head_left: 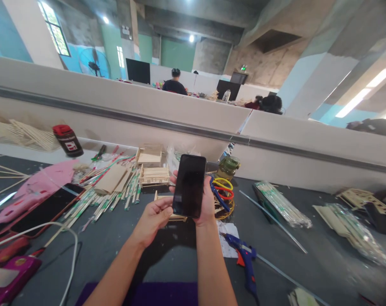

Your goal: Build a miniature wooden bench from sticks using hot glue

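Observation:
A black phone [189, 185] with a dark screen stands upright in front of me, above the dark table [307, 263]. My right hand [206, 203] grips it from behind and along its right edge. My left hand [154, 216] has its fingers curled, with the fingertips touching the phone's lower left edge. Behind the phone lie small frames built of wooden sticks [154, 175] and a heap of wrapped chopsticks [113, 191]. Coloured rings [224, 192] lie just right of my right hand.
A blue glue gun [244, 259] lies at the near right with clear glue sticks [272, 221]. Another phone [46, 209] and a pink case [36, 187] lie left, beside a white cable [73, 250]. A red-capped bottle [68, 140] and a green jar [228, 166] stand by the partition [276, 140]. People sit beyond it.

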Demonstrator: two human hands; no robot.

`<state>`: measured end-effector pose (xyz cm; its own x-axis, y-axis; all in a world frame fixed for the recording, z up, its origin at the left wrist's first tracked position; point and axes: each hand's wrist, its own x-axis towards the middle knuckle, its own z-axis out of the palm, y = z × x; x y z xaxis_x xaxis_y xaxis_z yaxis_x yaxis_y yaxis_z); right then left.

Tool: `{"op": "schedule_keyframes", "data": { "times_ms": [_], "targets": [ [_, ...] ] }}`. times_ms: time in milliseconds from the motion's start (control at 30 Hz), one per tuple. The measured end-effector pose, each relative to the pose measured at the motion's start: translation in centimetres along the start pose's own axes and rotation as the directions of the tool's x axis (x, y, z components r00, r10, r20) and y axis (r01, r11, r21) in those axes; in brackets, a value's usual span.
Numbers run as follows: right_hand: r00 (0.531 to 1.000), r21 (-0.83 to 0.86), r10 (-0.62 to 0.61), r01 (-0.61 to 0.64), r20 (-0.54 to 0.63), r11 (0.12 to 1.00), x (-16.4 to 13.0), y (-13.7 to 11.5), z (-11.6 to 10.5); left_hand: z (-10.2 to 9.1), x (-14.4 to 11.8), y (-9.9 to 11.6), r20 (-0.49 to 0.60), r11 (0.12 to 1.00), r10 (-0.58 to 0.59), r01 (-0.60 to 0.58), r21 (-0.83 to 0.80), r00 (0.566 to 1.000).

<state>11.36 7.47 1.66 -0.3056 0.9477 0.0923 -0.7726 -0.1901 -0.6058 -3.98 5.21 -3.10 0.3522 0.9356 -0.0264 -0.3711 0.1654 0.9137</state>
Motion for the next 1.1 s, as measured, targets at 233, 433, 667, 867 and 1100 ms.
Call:
{"op": "schedule_keyframes", "data": {
  "times_ms": [233,433,667,867,1100],
  "targets": [
    [1.0,0.012,-0.003,0.003,-0.018,1.0,0.12,-0.07,-0.16,-0.1,0.17,-0.45,0.008,1.0,-0.003,0.003,-0.019,1.0],
    [0.999,0.016,-0.033,0.033,0.012,0.999,0.05,-0.02,0.15,-0.21,0.18,-0.62,0.013,1.0,-0.009,0.01,-0.027,1.0],
    [0.999,-0.004,-0.026,0.026,-0.022,1.0,0.0,-0.15,-0.04,-0.05,0.18,-0.49,-0.001,1.0,0.002,-0.002,-0.017,1.0],
    [0.979,-0.077,-0.038,0.023,-0.199,0.997,0.08,-0.35,-0.61,-0.2,0.1,-0.47,-0.008,1.0,-0.004,0.003,-0.018,1.0],
    [0.905,-0.21,-0.298,0.242,-0.304,0.947,0.2,-0.68,-0.3,-0.74,0.04,-0.02,0.001,0.999,0.009,-0.009,-0.043,1.0]
  ]
}}
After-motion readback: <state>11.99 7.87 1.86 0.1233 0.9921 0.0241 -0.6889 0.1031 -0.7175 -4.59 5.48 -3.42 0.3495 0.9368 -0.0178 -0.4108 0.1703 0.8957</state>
